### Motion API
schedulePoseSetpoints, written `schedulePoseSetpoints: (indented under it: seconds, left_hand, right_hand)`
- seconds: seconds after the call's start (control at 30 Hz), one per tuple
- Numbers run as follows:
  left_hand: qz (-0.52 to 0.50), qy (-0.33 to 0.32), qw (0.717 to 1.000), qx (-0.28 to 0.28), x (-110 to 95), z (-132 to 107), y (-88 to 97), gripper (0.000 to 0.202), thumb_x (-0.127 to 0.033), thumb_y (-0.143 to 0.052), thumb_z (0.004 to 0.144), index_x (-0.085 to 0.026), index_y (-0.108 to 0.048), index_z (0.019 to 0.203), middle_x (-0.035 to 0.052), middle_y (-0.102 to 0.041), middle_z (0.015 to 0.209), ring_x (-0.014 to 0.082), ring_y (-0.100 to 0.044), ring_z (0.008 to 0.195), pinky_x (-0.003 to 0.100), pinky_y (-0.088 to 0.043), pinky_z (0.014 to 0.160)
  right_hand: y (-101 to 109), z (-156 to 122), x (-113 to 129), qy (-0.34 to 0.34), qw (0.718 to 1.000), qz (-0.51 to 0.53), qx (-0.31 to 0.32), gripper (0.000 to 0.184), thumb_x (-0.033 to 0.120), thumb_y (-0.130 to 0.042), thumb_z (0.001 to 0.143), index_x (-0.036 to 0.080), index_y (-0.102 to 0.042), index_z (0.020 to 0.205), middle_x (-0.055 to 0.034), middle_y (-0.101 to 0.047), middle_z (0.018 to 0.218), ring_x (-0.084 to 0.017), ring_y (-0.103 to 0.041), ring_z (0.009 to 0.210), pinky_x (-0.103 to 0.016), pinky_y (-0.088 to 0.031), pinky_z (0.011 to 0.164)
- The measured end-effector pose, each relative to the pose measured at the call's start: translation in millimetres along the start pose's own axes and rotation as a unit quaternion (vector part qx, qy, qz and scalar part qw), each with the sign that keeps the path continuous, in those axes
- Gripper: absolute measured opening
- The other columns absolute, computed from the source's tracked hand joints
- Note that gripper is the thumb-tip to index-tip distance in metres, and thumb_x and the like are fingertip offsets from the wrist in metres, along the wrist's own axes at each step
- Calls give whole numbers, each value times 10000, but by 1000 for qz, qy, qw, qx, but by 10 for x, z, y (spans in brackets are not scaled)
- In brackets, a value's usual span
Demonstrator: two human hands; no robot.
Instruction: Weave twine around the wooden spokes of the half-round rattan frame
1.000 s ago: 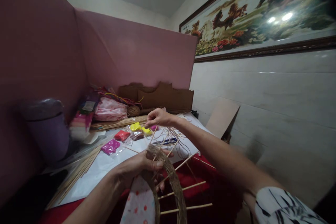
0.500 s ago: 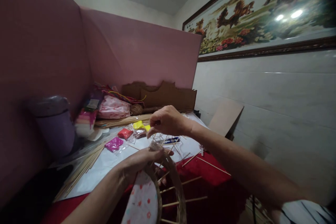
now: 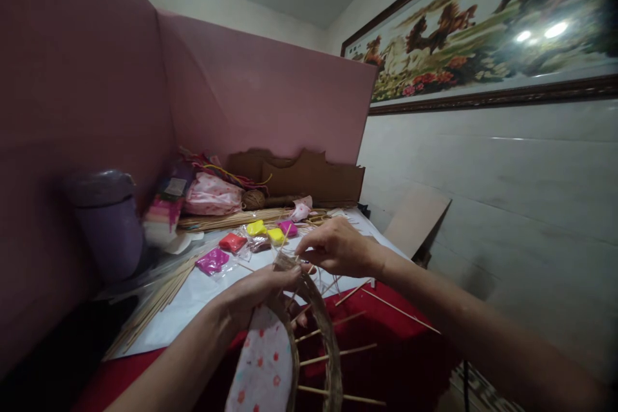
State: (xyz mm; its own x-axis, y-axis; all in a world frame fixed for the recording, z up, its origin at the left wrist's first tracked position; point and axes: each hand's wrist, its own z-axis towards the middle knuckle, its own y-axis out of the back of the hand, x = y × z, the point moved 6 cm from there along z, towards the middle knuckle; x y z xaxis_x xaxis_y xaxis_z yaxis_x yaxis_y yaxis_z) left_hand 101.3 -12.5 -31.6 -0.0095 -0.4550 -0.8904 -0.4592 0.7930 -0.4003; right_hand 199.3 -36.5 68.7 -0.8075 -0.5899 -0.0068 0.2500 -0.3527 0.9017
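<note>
My left hand grips the top of a round woven piece with twine wound round its rim, wooden sticks jutting out to the right and a white cloth with red flowers on its left face. My right hand is closed in a pinch just right of the rim's top, on a thin strand or stick that is too fine to name. Both hands meet above the front of the table.
White paper covers the table, red cloth its front. On it lie coloured clay packets, a bundle of thin sticks, a twine ball, a pink bag. A purple container stands left, cardboard at the back.
My right hand has come down and nearer from above the sticks to the rim's top. The view has shifted slightly left.
</note>
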Motion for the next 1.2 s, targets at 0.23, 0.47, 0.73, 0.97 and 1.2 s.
schedulePoseSetpoints:
  seconds: [0.23, 0.47, 0.73, 0.97, 1.2]
  left_hand:
    - [-23, -3, 1000, 18, 16, 20, 31, 614, -640, -472, 787, -194, -504, 1208, 123, -650, 1007, 210, -667, 635, 288, -500, 523]
    - [-2, 14, 1000, -23, 18, -3, 42, 707, -730, -407, 749, -165, -557, 1146, 81, -654, 693, 211, -639, 527, 278, -478, 468]
    - [4, 13, 999, -34, -72, -67, -22, 602, -622, -456, 802, -185, -504, 1213, 74, -659, 806, 205, -648, 527, 260, -443, 437]
    - [6, 35, 998, -44, -40, -43, 0, 633, -619, -462, 801, -201, -449, 1275, 64, -663, 791, 167, -610, 451, 253, -437, 424]
    - [-10, 26, 999, -47, -68, -83, -35, 595, -591, -477, 808, -188, -491, 1246, 60, -660, 767, 161, -607, 435, 240, -412, 413]
  right_hand:
    - [-5, -92, -87, -15, 1000, 20, 12, 159, 166, -600, 790, 229, -726, 863, 2, -688, 677, -93, -567, 584, -227, -319, 560]
    - [-76, -132, -43, 29, 999, 21, 22, 184, 173, -566, 813, 248, -726, 864, 14, -681, 690, -100, -575, 630, -232, -329, 579]
    - [100, -151, -287, 1, 994, 104, -31, 186, 196, -585, 806, 192, -733, 918, -23, -676, 702, -96, -537, 595, -230, -345, 575]
    - [78, -230, -761, -131, 948, 277, -89, 267, 347, -600, 794, 98, -692, 767, 6, -531, 574, -73, -363, 504, -222, -269, 474]
    - [-39, -251, -878, -160, 954, 233, -96, 187, 277, -596, 779, 121, -636, 683, 28, -489, 567, -76, -373, 527, -213, -283, 505]
